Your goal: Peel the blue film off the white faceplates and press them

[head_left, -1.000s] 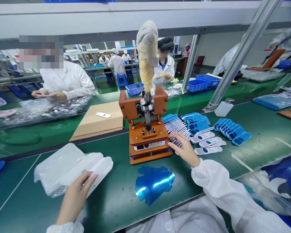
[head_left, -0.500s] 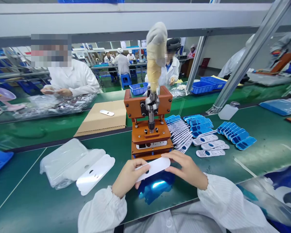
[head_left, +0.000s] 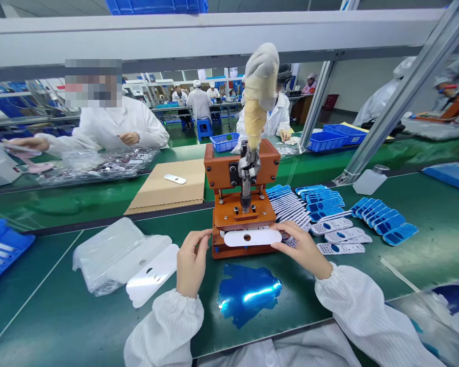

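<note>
Left hand (head_left: 192, 261) and right hand (head_left: 303, 250) pinch opposite ends of a white cover plate (head_left: 252, 237), held level across the near face of the orange hand press (head_left: 241, 176). Blue film (head_left: 248, 295) lies just nearer.

White pinstriped sleeves (head_left: 367, 316) with gathered elastic cuffs (head_left: 327, 280).
</note>
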The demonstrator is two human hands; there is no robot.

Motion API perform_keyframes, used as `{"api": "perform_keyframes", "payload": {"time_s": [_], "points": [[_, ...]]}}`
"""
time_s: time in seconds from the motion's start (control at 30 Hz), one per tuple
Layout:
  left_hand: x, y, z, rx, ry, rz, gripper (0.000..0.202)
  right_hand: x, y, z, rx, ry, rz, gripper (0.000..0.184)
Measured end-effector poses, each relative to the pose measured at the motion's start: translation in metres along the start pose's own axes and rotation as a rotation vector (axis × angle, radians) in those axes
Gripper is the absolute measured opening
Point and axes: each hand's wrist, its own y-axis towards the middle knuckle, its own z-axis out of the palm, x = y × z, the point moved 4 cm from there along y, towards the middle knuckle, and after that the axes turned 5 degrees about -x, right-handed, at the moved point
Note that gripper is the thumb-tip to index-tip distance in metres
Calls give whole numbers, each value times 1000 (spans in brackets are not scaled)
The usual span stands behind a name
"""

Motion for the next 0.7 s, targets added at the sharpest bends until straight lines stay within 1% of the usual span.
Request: {"api": "perform_keyframes", "payload": {"time_s": [0.07, 0.1, 0.17, 0.33, 0.47, 0.57, 0.7], "points": [[2, 2, 2, -38, 229, 240, 31, -4, 5, -1, -28, -9, 14, 34], [4, 1, 5, -40, 318, 322, 32, -5, 7, -1, -35, -14, 19, 35], [8, 1, 9, -42, 428, 403, 33, -7, 10, 0, -37, -24, 30, 36], [10, 6, 14, 7, 540, 476, 37, -12, 9, 2, -14, -36, 56, 36], [10, 14, 10, 75, 532, 522, 38, -16, 10, 2, -1, -59, 62, 36], [14, 15, 5, 74, 458, 495, 36, -15, 14, 2, -7, -74, 45, 38], [20, 10, 3, 18, 336, 403, 31, -10, 21, 7, 16, -90, 5, 41]]}}
